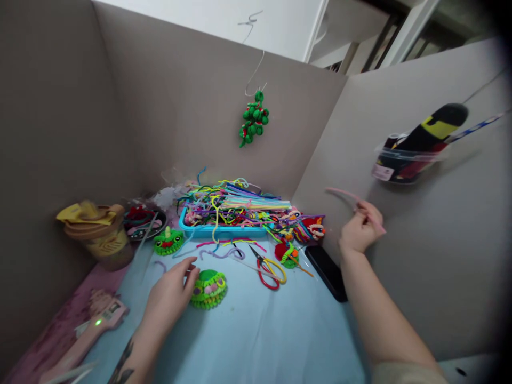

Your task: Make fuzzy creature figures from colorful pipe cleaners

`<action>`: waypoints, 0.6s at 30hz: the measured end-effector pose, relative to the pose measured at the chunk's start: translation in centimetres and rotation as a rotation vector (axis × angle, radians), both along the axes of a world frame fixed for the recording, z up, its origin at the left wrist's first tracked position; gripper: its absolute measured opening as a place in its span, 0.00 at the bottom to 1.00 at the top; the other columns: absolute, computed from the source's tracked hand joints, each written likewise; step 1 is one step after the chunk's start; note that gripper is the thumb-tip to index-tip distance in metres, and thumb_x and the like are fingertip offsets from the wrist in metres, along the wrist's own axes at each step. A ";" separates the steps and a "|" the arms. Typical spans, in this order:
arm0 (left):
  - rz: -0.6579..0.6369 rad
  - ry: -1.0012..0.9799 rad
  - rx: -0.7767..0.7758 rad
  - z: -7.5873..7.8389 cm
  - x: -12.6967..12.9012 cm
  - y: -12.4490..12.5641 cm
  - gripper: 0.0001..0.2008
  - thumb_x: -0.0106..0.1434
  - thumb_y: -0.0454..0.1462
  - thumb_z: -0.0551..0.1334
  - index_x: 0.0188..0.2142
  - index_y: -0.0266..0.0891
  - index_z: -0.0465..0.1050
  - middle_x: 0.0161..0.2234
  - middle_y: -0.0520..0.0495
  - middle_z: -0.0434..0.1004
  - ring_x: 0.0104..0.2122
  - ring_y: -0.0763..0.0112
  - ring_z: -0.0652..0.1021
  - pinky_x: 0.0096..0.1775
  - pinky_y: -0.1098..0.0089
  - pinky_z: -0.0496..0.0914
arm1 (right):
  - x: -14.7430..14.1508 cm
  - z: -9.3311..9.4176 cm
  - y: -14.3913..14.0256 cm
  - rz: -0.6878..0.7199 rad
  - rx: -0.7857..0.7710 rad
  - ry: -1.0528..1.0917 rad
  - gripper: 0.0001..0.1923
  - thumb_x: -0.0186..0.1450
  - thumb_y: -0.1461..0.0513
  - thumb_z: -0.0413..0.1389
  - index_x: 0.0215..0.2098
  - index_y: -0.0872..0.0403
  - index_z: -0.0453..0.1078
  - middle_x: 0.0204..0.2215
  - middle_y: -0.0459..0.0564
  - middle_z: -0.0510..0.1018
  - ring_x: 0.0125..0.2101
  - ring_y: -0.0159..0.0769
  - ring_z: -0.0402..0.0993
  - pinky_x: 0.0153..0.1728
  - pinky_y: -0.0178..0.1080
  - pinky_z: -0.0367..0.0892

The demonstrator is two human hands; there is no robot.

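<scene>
My right hand (361, 228) is raised in front of the right panel, its fingers closed around a pink pipe cleaner (341, 192) that sticks out on both sides of the fist. On the blue tabletop my left hand (174, 288) has its fingers partly spread. Its thumb and fingertips reach the left edge of a round green fuzzy-stem figure (209, 289) with pink and purple balls along its front; whether they touch it I cannot tell. Scissors (269, 271) with red and yellow handles lie open right of the figure, with loose purple and pink pipe cleaners (224, 254) behind.
A blue tray (224, 232) heaped with colourful pipe cleaners stands at the back. Left are a green frog-like figure (168, 241), a lidded cup (100, 234) and a pink glue gun (108, 314). A black phone (326, 272) lies right. A green bead-like cluster (255, 120) hangs behind.
</scene>
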State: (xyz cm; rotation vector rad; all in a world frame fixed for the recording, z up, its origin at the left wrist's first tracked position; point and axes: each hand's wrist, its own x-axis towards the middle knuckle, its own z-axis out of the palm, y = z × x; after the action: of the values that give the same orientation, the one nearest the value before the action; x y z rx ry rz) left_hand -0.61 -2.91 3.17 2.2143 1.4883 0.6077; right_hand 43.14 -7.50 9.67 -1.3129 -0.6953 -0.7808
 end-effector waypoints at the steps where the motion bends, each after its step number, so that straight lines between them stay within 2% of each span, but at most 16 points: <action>1: -0.019 -0.036 0.068 0.0 0.1 -0.1 0.18 0.64 0.44 0.49 0.49 0.39 0.67 0.42 0.43 0.78 0.41 0.62 0.77 0.40 0.64 0.69 | -2.1 0.5 -0.9 0.044 -0.045 -0.091 0.17 0.67 0.56 0.46 0.38 0.58 0.71 0.39 0.56 0.75 0.44 0.41 0.72 0.47 0.48 0.67; 2: -0.049 -0.083 0.160 0.1 0.2 -0.3 0.18 0.64 0.43 0.50 0.49 0.39 0.67 0.43 0.43 0.77 0.43 0.62 0.76 0.43 0.64 0.69 | -4.5 0.9 -1.7 0.145 -0.118 -0.176 0.16 0.67 0.56 0.46 0.37 0.56 0.72 0.38 0.54 0.76 0.43 0.40 0.72 0.47 0.48 0.67; 3: -0.087 -0.132 0.263 0.3 0.4 -0.5 0.18 0.64 0.43 0.52 0.50 0.39 0.67 0.46 0.42 0.75 0.46 0.61 0.75 0.46 0.63 0.69 | -7.3 1.1 -2.5 0.307 -0.215 -0.272 0.15 0.67 0.57 0.46 0.37 0.54 0.72 0.36 0.52 0.77 0.41 0.39 0.73 0.46 0.47 0.67; 5: -0.159 -0.204 0.477 0.8 1.0 -1.2 0.20 0.62 0.41 0.56 0.53 0.40 0.64 0.53 0.40 0.69 0.54 0.58 0.68 0.52 0.59 0.65 | -13.3 0.8 -4.0 0.786 -0.428 -0.519 0.14 0.68 0.59 0.44 0.38 0.53 0.71 0.34 0.52 0.78 0.39 0.36 0.75 0.45 0.42 0.69; 7: -0.226 -0.208 0.627 1.0 1.5 -1.8 0.23 0.59 0.39 0.59 0.55 0.41 0.62 0.58 0.39 0.62 0.60 0.54 0.59 0.56 0.53 0.59 | -18.7 0.1 -4.9 1.320 -0.505 -0.722 0.18 0.70 0.59 0.38 0.39 0.54 0.70 0.36 0.53 0.78 0.40 0.31 0.75 0.43 0.34 0.69; 8: -0.274 -0.199 0.673 1.0 1.6 -1.9 0.21 0.59 0.37 0.59 0.53 0.43 0.64 0.57 0.40 0.64 0.60 0.54 0.59 0.57 0.51 0.57 | -20.8 -0.3 -5.1 1.524 -0.552 -0.829 0.19 0.70 0.58 0.38 0.40 0.55 0.69 0.38 0.54 0.78 0.42 0.29 0.74 0.44 0.31 0.68; 9: -0.311 -0.196 0.696 0.8 1.5 -1.9 0.18 0.60 0.35 0.57 0.51 0.44 0.66 0.53 0.42 0.69 0.59 0.57 0.63 0.57 0.50 0.56 | -22.2 -0.6 -4.9 1.656 -0.580 -0.940 0.19 0.70 0.58 0.38 0.41 0.56 0.69 0.40 0.54 0.78 0.44 0.28 0.73 0.46 0.29 0.66; 10: -0.330 -0.199 0.692 0.6 1.3 -1.8 0.15 0.61 0.33 0.55 0.48 0.44 0.67 0.48 0.45 0.74 0.54 0.60 0.69 0.57 0.51 0.57 | -23.0 -0.9 -4.2 1.704 -0.611 -1.016 0.18 0.70 0.58 0.39 0.43 0.57 0.69 0.43 0.55 0.77 0.47 0.28 0.71 0.48 0.29 0.65; 11: -0.315 -0.208 0.662 0.2 0.9 -1.5 0.13 0.62 0.32 0.53 0.45 0.43 0.69 0.42 0.47 0.77 0.48 0.63 0.74 0.55 0.53 0.61 | -23.1 -1.1 -3.1 1.681 -0.658 -1.054 0.17 0.69 0.59 0.41 0.46 0.58 0.68 0.46 0.55 0.75 0.50 0.29 0.69 0.50 0.30 0.63; 12: -0.258 -0.221 0.611 -0.1 0.5 -1.1 0.13 0.62 0.32 0.51 0.44 0.42 0.69 0.37 0.47 0.78 0.42 0.66 0.77 0.51 0.57 0.65 | -22.5 -1.3 -1.5 1.585 -0.724 -1.037 0.17 0.68 0.59 0.43 0.49 0.58 0.66 0.49 0.56 0.74 0.52 0.31 0.66 0.51 0.32 0.63; 13: -0.184 -0.223 0.544 -0.4 0.1 -0.8 0.13 0.62 0.32 0.50 0.44 0.40 0.69 0.35 0.47 0.79 0.38 0.67 0.78 0.46 0.60 0.69 | -21.3 -1.4 0.5 1.426 -0.807 -0.955 0.18 0.67 0.61 0.44 0.52 0.57 0.64 0.50 0.55 0.73 0.53 0.32 0.65 0.52 0.34 0.62; 14: -0.113 -0.214 0.472 -0.6 -0.2 -0.4 0.14 0.62 0.32 0.50 0.44 0.38 0.69 0.34 0.46 0.79 0.36 0.67 0.78 0.42 0.63 0.71 | -19.6 -1.5 2.9 1.210 -0.905 -0.828 0.19 0.66 0.63 0.45 0.53 0.56 0.63 0.50 0.55 0.72 0.53 0.33 0.65 0.52 0.36 0.62; 16: -0.035 -0.158 0.336 -0.6 -0.5 -0.1 0.17 0.59 0.31 0.50 0.46 0.37 0.69 0.38 0.43 0.79 0.37 0.65 0.78 0.38 0.65 0.72 | -15.3 -1.5 8.0 0.748 -1.119 -0.567 0.21 0.64 0.67 0.45 0.54 0.51 0.63 0.51 0.53 0.72 0.53 0.35 0.64 0.53 0.41 0.60; 18: -0.062 -0.081 0.221 -0.2 -0.3 -0.2 0.20 0.56 0.29 0.51 0.48 0.38 0.69 0.42 0.42 0.78 0.40 0.64 0.78 0.42 0.64 0.71 | -10.9 -1.7 12.3 0.627 -1.172 -0.500 0.23 0.61 0.71 0.45 0.54 0.56 0.64 0.51 0.60 0.71 0.54 0.42 0.63 0.53 0.47 0.59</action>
State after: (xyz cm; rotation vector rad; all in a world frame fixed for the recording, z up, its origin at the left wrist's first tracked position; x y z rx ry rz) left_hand -0.93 -3.08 2.98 2.3586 1.3638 0.8671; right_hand 32.21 4.83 8.01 -1.7476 -2.0464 -0.1043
